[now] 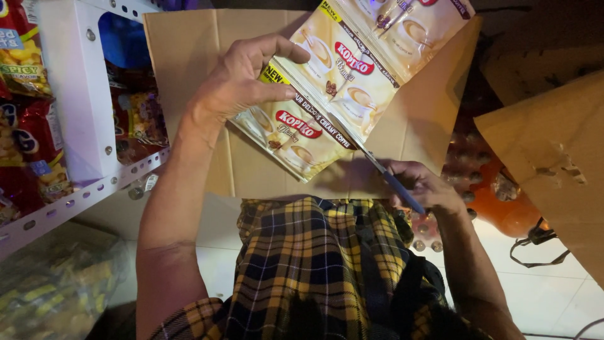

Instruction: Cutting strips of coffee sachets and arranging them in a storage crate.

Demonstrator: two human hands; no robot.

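The strip of coffee sachets (pixel 340 82) runs diagonally from the pinching left hand (pixel 242 79) up to the right, its top cut off. Below it, the right hand (pixel 421 186) grips scissors (pixel 393 179); their blades are hard to see.

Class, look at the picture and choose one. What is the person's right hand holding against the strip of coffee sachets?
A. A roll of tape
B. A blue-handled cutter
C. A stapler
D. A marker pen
B. The right hand grips a blue-handled cutter whose thin blade reaches up to the edge of the strip of coffee sachets, which the left hand holds over the cardboard.
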